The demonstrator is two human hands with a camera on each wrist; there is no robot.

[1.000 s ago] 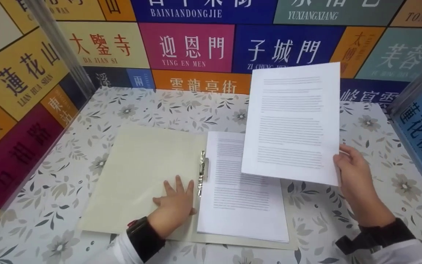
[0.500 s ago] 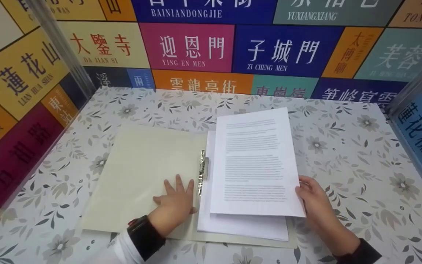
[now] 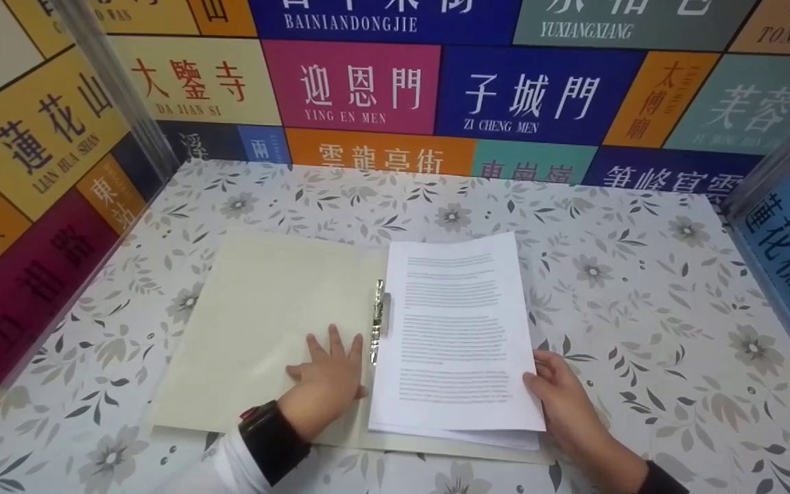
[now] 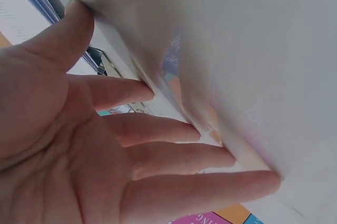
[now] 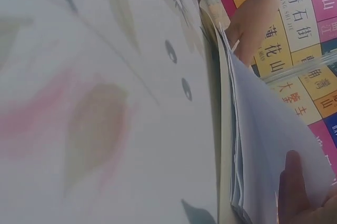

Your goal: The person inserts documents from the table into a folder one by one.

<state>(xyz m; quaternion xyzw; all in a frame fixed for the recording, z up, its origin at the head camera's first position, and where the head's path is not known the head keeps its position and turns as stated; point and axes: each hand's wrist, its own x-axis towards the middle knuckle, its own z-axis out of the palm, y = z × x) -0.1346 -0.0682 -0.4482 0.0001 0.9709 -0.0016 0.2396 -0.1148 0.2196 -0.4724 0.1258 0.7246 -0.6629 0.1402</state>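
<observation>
A cream folder (image 3: 258,295) lies spread on the table, with a metal clip (image 3: 377,322) along its spine. My left hand (image 3: 326,387) rests on the folder's left cover with its fingers spread; in the left wrist view the fingertips (image 4: 263,182) touch the pale cover. My right hand (image 3: 566,398) pinches the right edge of a printed sheet (image 3: 453,329), thumb on top. That sheet lies over other papers (image 3: 484,438) on the folder's right side, which poke out below it. In the right wrist view, the thumb (image 5: 294,182) presses on the sheet above the stacked papers.
A floral-patterned cloth (image 3: 649,309) covers the table. Behind it stands a back panel (image 3: 361,89) of coloured signs with Chinese characters, and similar side panels (image 3: 45,274) flank left and right. Clear strips (image 3: 127,103) run along the corners.
My right hand has brought the printed sheet down and to the left, from raised above the folder onto the papers on its right side. My left hand has stayed in place.
</observation>
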